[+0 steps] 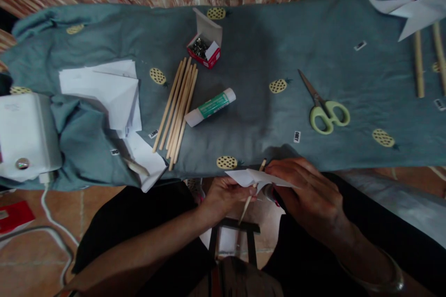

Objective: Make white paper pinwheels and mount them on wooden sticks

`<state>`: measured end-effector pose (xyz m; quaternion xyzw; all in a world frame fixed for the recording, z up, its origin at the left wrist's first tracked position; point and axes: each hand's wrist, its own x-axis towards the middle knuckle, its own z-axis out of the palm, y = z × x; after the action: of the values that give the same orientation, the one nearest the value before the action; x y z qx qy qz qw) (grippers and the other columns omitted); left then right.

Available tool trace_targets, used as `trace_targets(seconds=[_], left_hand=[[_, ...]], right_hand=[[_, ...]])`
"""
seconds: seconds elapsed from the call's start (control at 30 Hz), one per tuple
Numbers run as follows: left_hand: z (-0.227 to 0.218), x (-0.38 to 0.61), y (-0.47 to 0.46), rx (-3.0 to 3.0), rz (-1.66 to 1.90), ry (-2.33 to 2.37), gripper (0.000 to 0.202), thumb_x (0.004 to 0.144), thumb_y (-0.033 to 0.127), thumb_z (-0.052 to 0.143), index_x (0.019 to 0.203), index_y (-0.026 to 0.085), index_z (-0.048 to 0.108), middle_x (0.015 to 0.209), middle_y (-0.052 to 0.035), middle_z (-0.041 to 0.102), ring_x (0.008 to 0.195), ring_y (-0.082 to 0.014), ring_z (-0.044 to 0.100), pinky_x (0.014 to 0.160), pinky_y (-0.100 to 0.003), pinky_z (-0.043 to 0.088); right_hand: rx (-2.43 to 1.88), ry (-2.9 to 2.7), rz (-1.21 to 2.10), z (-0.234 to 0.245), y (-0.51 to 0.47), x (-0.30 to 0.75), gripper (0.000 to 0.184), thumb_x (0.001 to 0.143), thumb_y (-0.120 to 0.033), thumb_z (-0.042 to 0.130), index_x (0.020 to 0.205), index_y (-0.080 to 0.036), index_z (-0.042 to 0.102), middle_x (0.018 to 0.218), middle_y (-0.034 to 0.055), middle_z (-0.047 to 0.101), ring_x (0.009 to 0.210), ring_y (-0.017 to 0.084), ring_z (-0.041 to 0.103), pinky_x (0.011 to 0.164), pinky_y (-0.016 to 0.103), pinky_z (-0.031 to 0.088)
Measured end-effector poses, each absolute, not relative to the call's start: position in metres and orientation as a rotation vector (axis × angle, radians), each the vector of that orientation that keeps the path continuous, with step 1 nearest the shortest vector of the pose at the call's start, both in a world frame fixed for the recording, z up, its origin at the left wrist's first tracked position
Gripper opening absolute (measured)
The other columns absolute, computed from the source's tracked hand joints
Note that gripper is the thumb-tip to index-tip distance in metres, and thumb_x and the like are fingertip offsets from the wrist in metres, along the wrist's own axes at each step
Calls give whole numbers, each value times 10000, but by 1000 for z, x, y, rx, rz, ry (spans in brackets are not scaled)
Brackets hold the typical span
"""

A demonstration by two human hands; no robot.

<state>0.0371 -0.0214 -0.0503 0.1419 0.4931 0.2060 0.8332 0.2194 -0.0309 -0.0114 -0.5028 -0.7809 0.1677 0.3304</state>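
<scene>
A white paper pinwheel (pixel 249 177) is held over my lap, just off the table's near edge. A thin wooden stick (pixel 246 206) runs slantwise behind it, its top end showing above the paper. From the left, my left hand (pixel 223 196) pinches the paper with thumb and fingers close to the stick. My right hand (pixel 310 190) is curled around the pinwheel's right side, near the stick's upper end. Its palm and some fingertips are hidden.
On the green cloth (pixel 251 130) lie wooden sticks (pixel 179 111), a glue stick (pixel 211 107), an open box of pins (pixel 205 50), scissors (pixel 324 110) and paper sheets (pixel 108 93). A finished pinwheel (pixel 414 2) is far right; a white device (pixel 29 134) with a cable stands left.
</scene>
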Motion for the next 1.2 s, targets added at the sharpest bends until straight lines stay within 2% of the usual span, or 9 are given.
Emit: trace_targets(seconds=[0.33, 0.57, 0.77, 1.2], left_hand=[[-51, 37, -21, 318, 425, 1064, 344, 487, 378, 897, 733, 181, 760, 743, -19, 727, 695, -153, 655, 750, -330, 573], [-49, 37, -20, 310, 419, 1053, 329, 482, 351, 899, 732, 186, 764, 740, -11, 728, 690, -141, 646, 734, -307, 564], [-52, 36, -22, 329, 413, 1071, 325, 480, 346, 898, 723, 180, 761, 733, -18, 727, 681, -149, 644, 722, -308, 557], [-59, 34, -24, 390, 451, 978, 249, 580, 317, 865, 747, 164, 761, 722, -2, 706, 662, -104, 608, 679, -236, 525]], right_hand=[[-1365, -2018, 474, -12, -29, 220, 330, 858, -37, 531, 1116, -211, 637, 928, 66, 739, 882, 208, 697, 796, 364, 584], [-1343, -2059, 459, -12, -30, 220, 340, 844, -14, 540, 1134, -172, 620, 959, 94, 731, 908, 220, 684, 814, 370, 569], [-1335, -2071, 452, -14, -31, 222, 391, 839, 14, 524, 1158, -195, 608, 978, 82, 730, 926, 214, 679, 819, 373, 568], [-1354, -2107, 410, -9, -30, 219, 316, 808, 42, 574, 1076, -116, 632, 949, 114, 728, 911, 212, 668, 823, 363, 557]])
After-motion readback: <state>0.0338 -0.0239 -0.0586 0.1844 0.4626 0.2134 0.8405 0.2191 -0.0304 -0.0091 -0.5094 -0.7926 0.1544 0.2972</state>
